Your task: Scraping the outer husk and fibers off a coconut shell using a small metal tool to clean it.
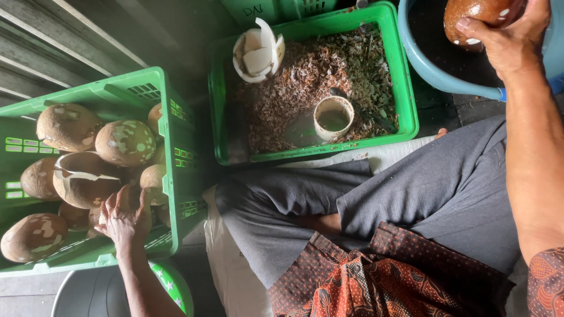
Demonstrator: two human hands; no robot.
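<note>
Setting: a dim concrete floor beside grey steps at far left; a person sits cross-legged in grey trousers with a red-brown patterned cloth over the near lap.
Near left: a grey basin rim and a green ball with white stars, just beside the left forearm.
Left hand: the left hand reaches into the left green crate, fingers spread and loosely curled, touching a peeled coconut below the cracked one; no firm grasp shows.
Left crate: piled with brown, patchily peeled coconuts; one cracked coconut shows a split shell just beyond the fingertips.
Middle: a second green crate holds brown and green shavings, a small round cup with cloudy liquid, and white coconut-flesh pieces in its far left corner.
Far right: the right hand grasps a dark brown coconut, fingers wrapped around it, over a blue tub with a dark inside.
Far centre: the edge of a third green crate.
</note>
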